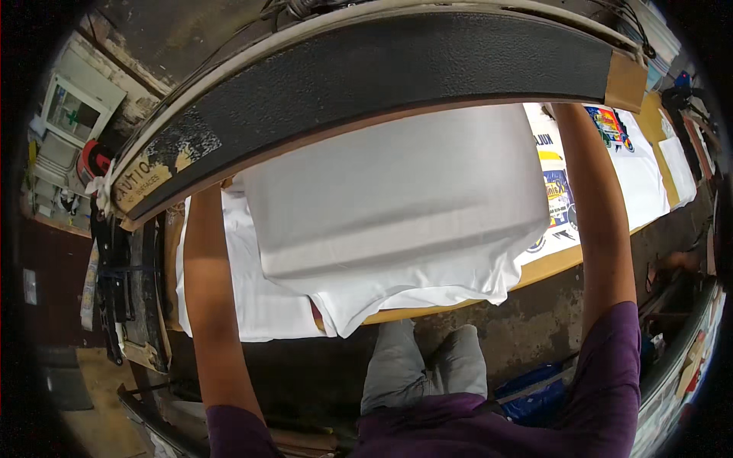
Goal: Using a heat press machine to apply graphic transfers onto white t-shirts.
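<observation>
A plain white T-shirt [405, 206] is spread over a flat board below a long black machine beam [397, 65]. Its upper body lies smooth, while the edge nearest me hangs in loose folds. Both my arms reach forward to the beam. My left forearm [210, 259] passes left of the shirt, and the hand ends under the beam's lower edge, its fingers hidden. On the right, my right forearm [599, 191] crosses printed white cloth, and that hand too is covered by the beam. What either hand touches cannot be made out.
White shirts with colourful prints [622, 145] lie on a tan table [550, 265] at right. More white cloth [267, 305] lies at left. Black frames [137, 282] stand beside the table at left. A blue bag [534, 393] sits on the floor.
</observation>
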Motion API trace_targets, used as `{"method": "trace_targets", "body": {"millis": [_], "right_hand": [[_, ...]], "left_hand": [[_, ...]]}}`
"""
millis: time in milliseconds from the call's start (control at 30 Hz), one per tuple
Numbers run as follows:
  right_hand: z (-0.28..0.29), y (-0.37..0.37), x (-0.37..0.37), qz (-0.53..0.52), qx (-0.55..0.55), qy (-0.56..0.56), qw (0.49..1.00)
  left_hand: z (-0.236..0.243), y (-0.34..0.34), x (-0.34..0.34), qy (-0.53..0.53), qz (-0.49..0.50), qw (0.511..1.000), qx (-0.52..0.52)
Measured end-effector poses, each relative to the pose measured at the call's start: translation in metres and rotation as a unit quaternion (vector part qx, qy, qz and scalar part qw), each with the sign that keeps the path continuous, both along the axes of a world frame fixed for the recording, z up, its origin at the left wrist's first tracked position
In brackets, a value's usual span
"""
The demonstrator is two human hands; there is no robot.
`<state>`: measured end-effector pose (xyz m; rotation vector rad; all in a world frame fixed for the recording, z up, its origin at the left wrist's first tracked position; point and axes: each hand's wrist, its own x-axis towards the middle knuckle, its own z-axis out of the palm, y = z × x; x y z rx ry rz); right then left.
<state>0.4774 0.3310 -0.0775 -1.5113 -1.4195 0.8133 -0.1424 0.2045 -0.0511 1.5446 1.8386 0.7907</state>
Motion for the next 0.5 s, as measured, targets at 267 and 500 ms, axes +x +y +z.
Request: {"method": "trace_targets", "body": {"millis": [267,500], "right_hand": [[-0.038,-0.013,0.006,-0.011,-0.011,0.007,1.0],[-0.048,-0.039,0.003,-0.038,-0.003,0.009,0.999]], "left_hand": [[-0.036,-0.056,-0.048,0.05,-0.012,0.999,0.009],[-0.087,-0.168,-0.059,0.09,-0.037,0.995,0.034]]}}
